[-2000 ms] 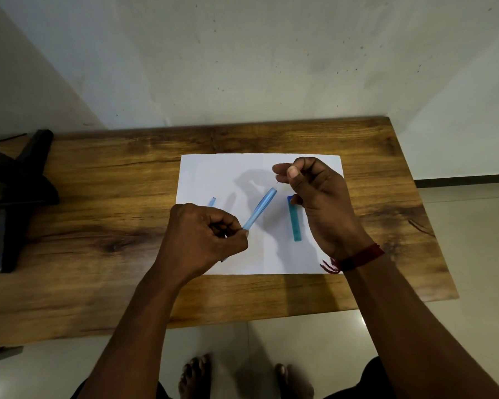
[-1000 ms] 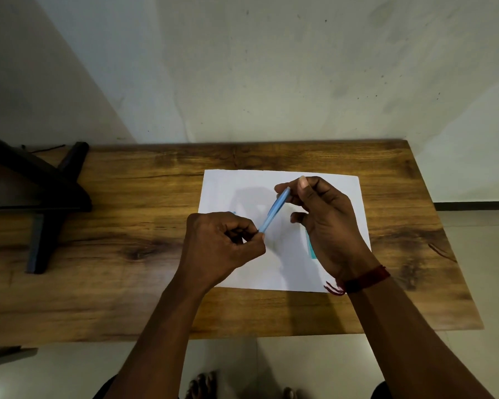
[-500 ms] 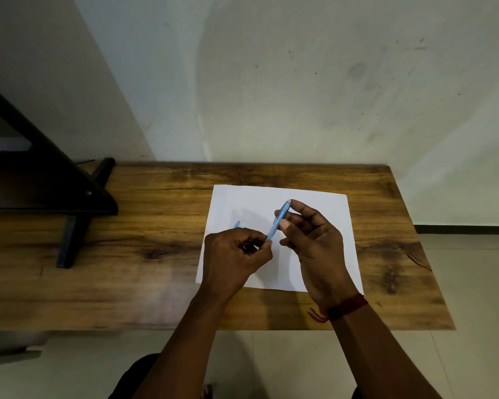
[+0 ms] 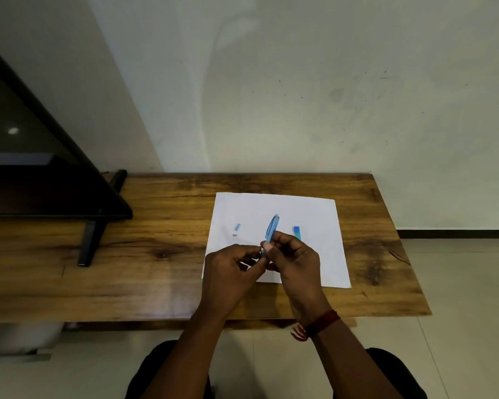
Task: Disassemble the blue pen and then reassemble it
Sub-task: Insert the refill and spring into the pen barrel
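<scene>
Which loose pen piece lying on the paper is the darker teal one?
The teal cap, right of the held pen barrel; the pale blue piece lies left.

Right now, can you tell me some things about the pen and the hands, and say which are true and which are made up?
1. Both hands are on the pen barrel. True: the left hand and right hand meet at its lower end.
2. The paper is red. False: it is white.
3. A small light blue piece lies on the paper, left of the barrel. True.
4. The teal cap sits on the bare table. False: it lies on the paper, right of the barrel.
5. The barrel lies flat on the paper. False: it is held up, its far end pointing away from the person.
</scene>
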